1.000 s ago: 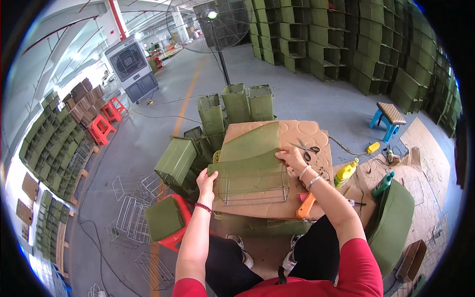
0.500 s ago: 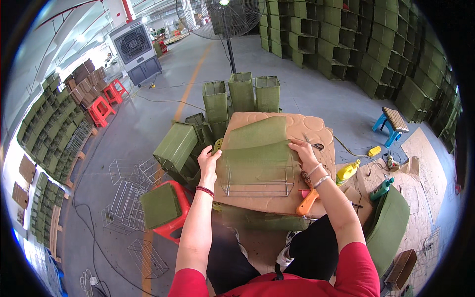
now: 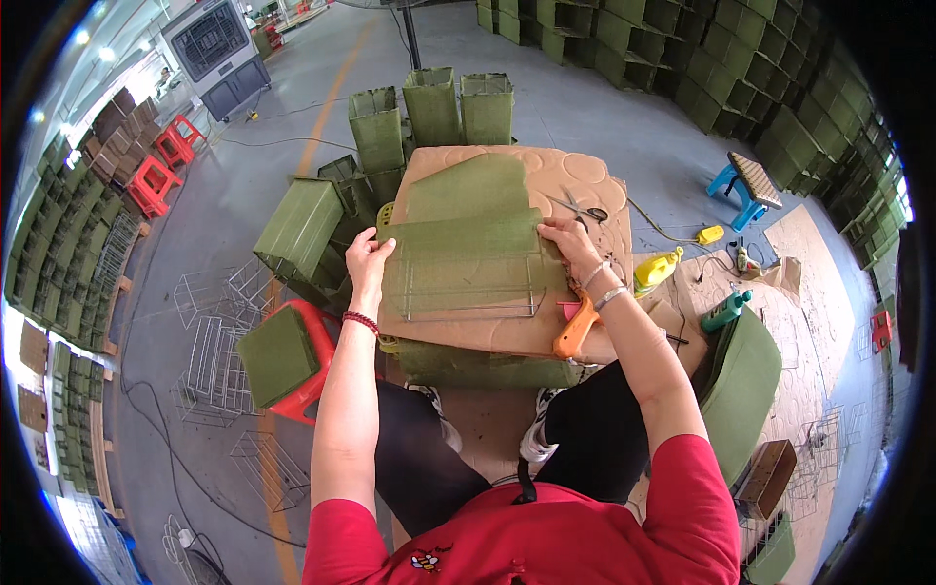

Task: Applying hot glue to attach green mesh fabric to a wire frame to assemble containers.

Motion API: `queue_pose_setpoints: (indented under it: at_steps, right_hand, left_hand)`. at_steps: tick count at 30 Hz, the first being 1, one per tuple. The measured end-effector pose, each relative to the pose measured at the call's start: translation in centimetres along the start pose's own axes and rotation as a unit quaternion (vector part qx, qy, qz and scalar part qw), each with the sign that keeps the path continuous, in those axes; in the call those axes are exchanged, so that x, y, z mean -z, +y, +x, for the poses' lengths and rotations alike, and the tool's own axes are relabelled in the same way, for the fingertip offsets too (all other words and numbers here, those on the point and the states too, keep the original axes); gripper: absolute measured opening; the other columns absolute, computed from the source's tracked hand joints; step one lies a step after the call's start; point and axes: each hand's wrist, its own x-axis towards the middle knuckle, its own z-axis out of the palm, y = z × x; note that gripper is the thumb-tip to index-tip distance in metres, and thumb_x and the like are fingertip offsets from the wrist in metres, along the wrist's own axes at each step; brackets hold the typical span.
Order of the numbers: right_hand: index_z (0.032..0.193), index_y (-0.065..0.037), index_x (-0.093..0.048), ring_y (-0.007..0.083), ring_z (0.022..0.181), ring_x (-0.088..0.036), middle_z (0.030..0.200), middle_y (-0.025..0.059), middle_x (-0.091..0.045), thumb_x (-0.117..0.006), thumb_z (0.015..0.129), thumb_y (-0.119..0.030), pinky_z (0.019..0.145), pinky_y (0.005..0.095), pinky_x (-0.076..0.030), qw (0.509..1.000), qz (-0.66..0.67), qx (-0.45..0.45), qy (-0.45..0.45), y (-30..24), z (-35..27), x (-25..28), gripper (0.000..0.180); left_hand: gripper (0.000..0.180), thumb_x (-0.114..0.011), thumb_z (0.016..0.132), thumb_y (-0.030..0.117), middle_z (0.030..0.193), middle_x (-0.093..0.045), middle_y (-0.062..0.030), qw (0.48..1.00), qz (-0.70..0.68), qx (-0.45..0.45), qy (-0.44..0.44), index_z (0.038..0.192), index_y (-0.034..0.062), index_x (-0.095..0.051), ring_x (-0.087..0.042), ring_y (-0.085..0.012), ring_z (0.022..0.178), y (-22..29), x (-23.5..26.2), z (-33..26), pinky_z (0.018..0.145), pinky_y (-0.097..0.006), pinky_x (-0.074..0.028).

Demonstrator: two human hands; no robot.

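A thin green sheet is stretched between my two hands over a wire frame. The frame rests on cardboard, and its wires show through the sheet and below it. My left hand pinches the sheet's left edge near its upper corner. At the upper right corner, my right hand pinches it between thumb and fingers. A second green sheet lies flat just beyond. Scissors lie beyond my right hand, and an orange glue gun is under my right wrist.
The cardboard tabletop has tall green boxes behind it. A red stool stands left, beside wire frames on the floor. Yellow and green bottles, a blue stool and stacked green boxes are right.
The whole view has shifted, so the table and hands appear higher and further left. Both hands keep their hold on the sheet, whose near part was blurred before and looks sharper now.
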Motion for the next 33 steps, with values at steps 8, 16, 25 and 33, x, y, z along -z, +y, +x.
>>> queue_pose_setpoints:
  at_steps: [8, 16, 25, 33]
  right_hand:
    - [0.114, 0.007, -0.057, 0.0075, 0.066, -0.060, 0.085, 0.0031, -0.067, -0.067, 0.083, -0.018, 0.051, 0.0213, -0.043, 1.000, 0.010, -0.002, -0.013, 1.1, -0.3, 0.9, 0.041]
    - [0.099, 0.001, -0.066, 0.0077, 0.061, -0.055, 0.079, 0.0017, -0.065, -0.070, 0.082, -0.016, 0.052, 0.0223, -0.042, 0.998, -0.006, -0.050, 0.036, -0.6, -2.5, -0.3, 0.024]
    - [0.090, -0.001, -0.067, 0.0095, 0.059, -0.053, 0.071, -0.0012, -0.060, -0.068, 0.082, -0.018, 0.052, 0.0239, -0.042, 0.999, -0.005, -0.044, 0.013, -1.0, -3.2, -1.3, 0.018]
    - [0.090, -0.005, -0.065, 0.0046, 0.050, -0.051, 0.070, -0.0038, -0.060, -0.069, 0.083, -0.018, 0.042, 0.0185, -0.034, 0.998, 0.030, -0.045, -0.024, 1.2, -2.5, 0.7, 0.015]
  left_hand:
    - [0.050, -0.071, 0.078, 0.002, 0.084, -0.063, -0.0058, 0.999, -0.036, 0.011, -0.022, 0.123, -0.0065, -0.051, -0.058, -0.0101, 0.075, 0.1, 0.4, -0.1, 0.072, -0.023, -0.045]
    - [0.049, -0.072, 0.079, 0.004, 0.086, -0.063, -0.0034, 0.996, -0.064, 0.056, -0.022, 0.123, -0.0051, -0.052, -0.056, -0.0089, 0.077, -0.9, -0.1, 1.0, 0.074, -0.022, -0.045]
    - [0.042, -0.069, 0.079, 0.001, 0.086, -0.063, -0.0056, 0.995, -0.074, 0.031, -0.052, 0.117, -0.0067, -0.055, -0.059, -0.0103, 0.076, -1.7, 1.3, 2.3, 0.071, -0.023, -0.047]
    - [0.041, -0.069, 0.080, 0.005, 0.094, -0.067, -0.0079, 0.988, -0.095, 0.072, -0.102, 0.117, -0.0067, -0.056, -0.062, -0.0110, 0.084, 0.9, 0.9, 1.0, 0.077, -0.023, -0.047]
